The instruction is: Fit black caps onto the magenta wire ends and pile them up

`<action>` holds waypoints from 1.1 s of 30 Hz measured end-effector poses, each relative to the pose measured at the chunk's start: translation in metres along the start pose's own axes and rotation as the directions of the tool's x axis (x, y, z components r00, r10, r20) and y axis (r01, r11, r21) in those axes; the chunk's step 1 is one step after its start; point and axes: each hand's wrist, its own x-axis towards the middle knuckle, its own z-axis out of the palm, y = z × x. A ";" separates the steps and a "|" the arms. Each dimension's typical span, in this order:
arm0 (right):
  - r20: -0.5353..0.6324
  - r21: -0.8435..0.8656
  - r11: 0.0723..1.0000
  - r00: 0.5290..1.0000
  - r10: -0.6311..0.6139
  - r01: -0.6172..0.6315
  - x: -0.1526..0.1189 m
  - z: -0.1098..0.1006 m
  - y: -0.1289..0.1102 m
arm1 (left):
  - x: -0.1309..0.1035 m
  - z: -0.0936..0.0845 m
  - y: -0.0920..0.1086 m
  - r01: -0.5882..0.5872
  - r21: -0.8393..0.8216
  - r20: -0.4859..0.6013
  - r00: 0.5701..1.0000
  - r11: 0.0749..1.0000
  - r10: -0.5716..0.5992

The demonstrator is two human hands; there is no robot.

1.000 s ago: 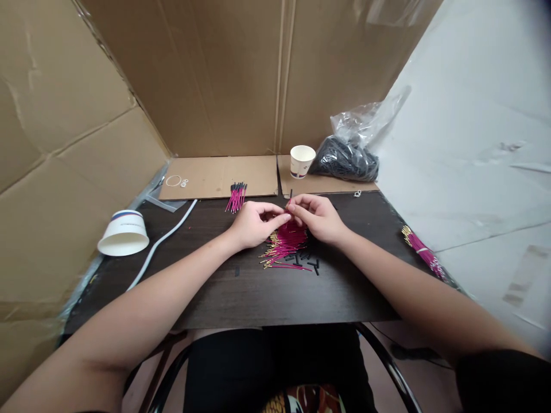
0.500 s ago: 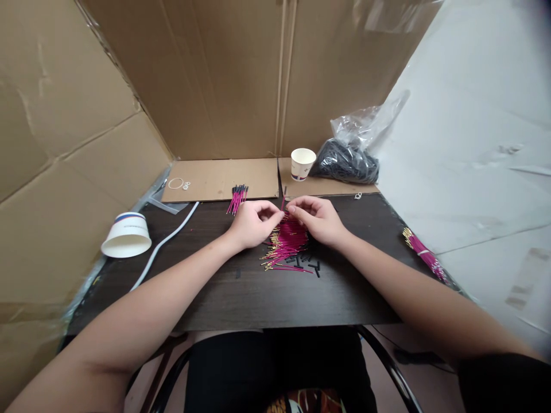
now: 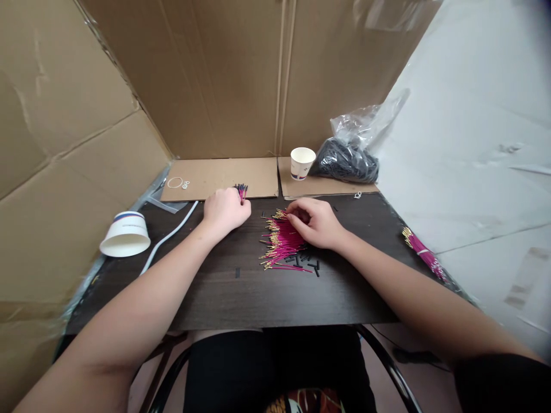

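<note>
My left hand is curled at the small bunch of magenta wires with black sleeves, covering most of it. Its fingertips are hidden behind the hand, so what they hold does not show. Over the right side of a heap of magenta wires with gold-coloured ends, my right hand is closed, thumb and forefinger brought together at the heap's top edge. Whatever may be between them is too small to make out. Loose black sleeves lie at the heap's lower right.
A paper cup stands at the back beside a clear bag of black pieces. A tipped paper cup and a pale cable are at left. A tied wire bundle lies at right. Cardboard lines the back edge.
My left hand has moved left from the heap to the sleeved bunch. The black-sleeved wire that stood between my hands no longer shows there. My right hand has stayed at the heap.
</note>
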 end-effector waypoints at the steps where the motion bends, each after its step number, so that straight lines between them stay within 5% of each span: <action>1: -0.003 -0.008 1.000 1.000 -0.004 0.004 0.000 0.000 0.001 | 0.000 0.000 0.000 -0.004 0.004 -0.001 1.000 1.000 0.004; 6: 0.046 -0.042 0.999 0.999 -0.008 0.010 0.002 -0.004 0.004 | 0.001 0.000 -0.001 0.015 0.041 0.015 1.000 0.999 -0.016; 15: 0.305 -0.106 0.994 0.952 0.010 0.023 0.004 -0.019 -0.005 | -0.002 -0.003 0.002 -0.006 0.018 -0.021 1.000 1.000 0.006; 21: 0.355 -0.082 0.996 0.935 0.010 0.020 0.002 -0.017 -0.002 | -0.017 0.006 0.016 -0.262 -0.225 -0.051 0.965 0.938 0.258; 26: 0.315 -0.040 0.997 0.948 -0.051 0.067 0.002 -0.013 0.002 | -0.025 0.018 0.018 -0.452 -0.321 0.020 0.876 0.832 0.483; 33: 0.330 -0.078 0.993 0.942 -0.057 0.087 0.002 -0.012 0.002 | -0.024 0.021 0.015 -0.478 -0.317 0.021 0.860 0.819 0.510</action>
